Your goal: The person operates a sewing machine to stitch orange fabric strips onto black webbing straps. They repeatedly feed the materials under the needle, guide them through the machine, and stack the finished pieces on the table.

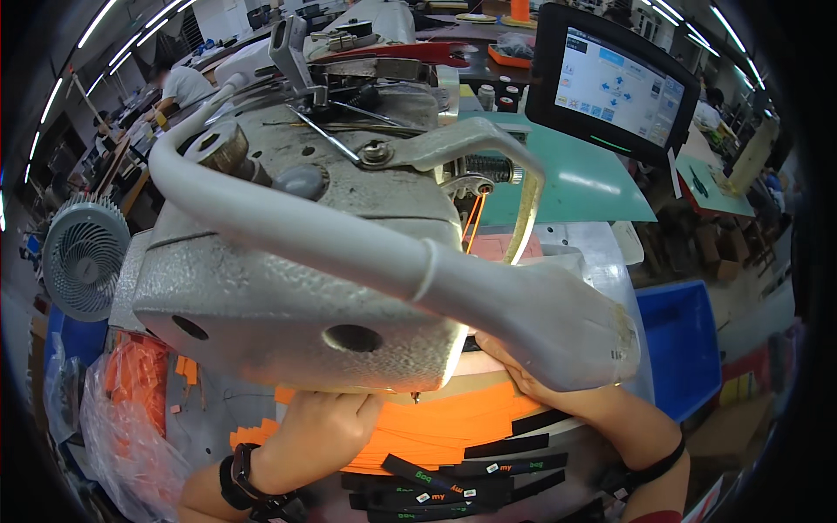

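Orange strips (440, 427) at left hand (330, 429), clear bag (131, 458), seemingly orange-filled, blue bin (680, 349)

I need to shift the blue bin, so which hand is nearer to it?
Right: your right hand is left of the blue bin, partly hidden; your left hand is farther left, by the orange strips.

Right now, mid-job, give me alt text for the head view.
A person's left hand lies over orange strips by a grey sewing machine, while the right hand is partly hidden behind a pale tube's flared end. Black strips lie nearer the wearer; a lit screen stands upper right.
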Available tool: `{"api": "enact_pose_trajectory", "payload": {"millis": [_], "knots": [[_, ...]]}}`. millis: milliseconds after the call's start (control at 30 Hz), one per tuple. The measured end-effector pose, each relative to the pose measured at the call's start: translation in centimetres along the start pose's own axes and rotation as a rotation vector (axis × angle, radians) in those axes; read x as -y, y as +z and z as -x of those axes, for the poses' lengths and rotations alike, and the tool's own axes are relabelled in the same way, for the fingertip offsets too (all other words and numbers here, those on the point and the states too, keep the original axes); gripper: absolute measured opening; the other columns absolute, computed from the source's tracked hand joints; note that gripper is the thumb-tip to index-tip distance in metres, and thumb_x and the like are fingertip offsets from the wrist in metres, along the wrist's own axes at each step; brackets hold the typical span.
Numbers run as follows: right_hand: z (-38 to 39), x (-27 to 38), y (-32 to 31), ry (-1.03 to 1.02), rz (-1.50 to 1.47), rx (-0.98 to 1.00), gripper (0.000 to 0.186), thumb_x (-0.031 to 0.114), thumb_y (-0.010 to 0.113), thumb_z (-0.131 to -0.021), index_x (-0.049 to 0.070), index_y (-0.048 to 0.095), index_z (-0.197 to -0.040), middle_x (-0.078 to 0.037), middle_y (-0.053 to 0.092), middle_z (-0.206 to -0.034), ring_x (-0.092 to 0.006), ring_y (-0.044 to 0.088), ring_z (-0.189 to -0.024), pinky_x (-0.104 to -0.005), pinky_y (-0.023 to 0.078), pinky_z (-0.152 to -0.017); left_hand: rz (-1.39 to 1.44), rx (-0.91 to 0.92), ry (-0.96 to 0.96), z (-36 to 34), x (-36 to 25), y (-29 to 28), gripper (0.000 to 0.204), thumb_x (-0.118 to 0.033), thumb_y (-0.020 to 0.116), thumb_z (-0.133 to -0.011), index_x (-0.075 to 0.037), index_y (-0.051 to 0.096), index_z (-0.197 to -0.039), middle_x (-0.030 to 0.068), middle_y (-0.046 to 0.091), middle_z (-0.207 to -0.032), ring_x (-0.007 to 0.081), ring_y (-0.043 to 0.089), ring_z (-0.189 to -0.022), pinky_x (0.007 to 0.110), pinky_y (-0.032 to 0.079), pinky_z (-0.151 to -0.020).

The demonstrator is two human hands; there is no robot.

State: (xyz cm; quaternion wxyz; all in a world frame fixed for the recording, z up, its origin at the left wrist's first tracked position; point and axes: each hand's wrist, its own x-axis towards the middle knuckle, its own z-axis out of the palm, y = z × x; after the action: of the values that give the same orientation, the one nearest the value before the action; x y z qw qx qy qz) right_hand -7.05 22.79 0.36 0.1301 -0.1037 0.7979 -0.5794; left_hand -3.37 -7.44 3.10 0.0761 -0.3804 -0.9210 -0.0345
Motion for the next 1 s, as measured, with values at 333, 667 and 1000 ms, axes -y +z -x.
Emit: {"api": "enact_pose_trajectory", "payload": {"millis": [333,667,1000], "knots": [[0.1,0.5,-1.1,-0.379,0.500,0.066,0.049,0.010,0.079,-0.085,-0.001,0.062,-0.130,-0.007,0.070,-0.117,-0.0133,0.065,-0.104,-0.0316,0.055,-0.092,0.390,0.154,0.075,-1.3,-0.8,1.9,0.056,-0.023,0.070,-0.090,0.004,0.054,-0.136,0.0198,0.064,-0.118,0.0372,0.065,-0.099,0.046,0.053,-0.088],[0.0,1.3,-3.7,0.013,0.249,0.016,0.039,0.020,0.079,-0.085,0.002,0.069,-0.118,-0.011,0.071,-0.108,-0.0209,0.068,-0.100,-0.0335,0.053,-0.089,0.388,0.165,0.017,-1.3,-1.1,2.9,0.066,-0.024,0.072,-0.086,0.007,0.050,-0.139,0.0254,0.056,-0.134,0.0430,0.057,-0.118,0.051,0.048,-0.098],[1.0,3.3,-3.6,-0.251,0.384,0.038,0.041,0.021,0.080,-0.082,0.004,0.067,-0.117,-0.015,0.064,-0.109,-0.0348,0.062,-0.108,-0.0415,0.049,-0.096,0.348,0.156,-0.019,-1.0,-1.3,2.9,0.050,-0.027,0.071,-0.084,0.003,0.062,-0.123,0.0224,0.062,-0.120,0.0409,0.058,-0.114,0.051,0.049,-0.098]]}}
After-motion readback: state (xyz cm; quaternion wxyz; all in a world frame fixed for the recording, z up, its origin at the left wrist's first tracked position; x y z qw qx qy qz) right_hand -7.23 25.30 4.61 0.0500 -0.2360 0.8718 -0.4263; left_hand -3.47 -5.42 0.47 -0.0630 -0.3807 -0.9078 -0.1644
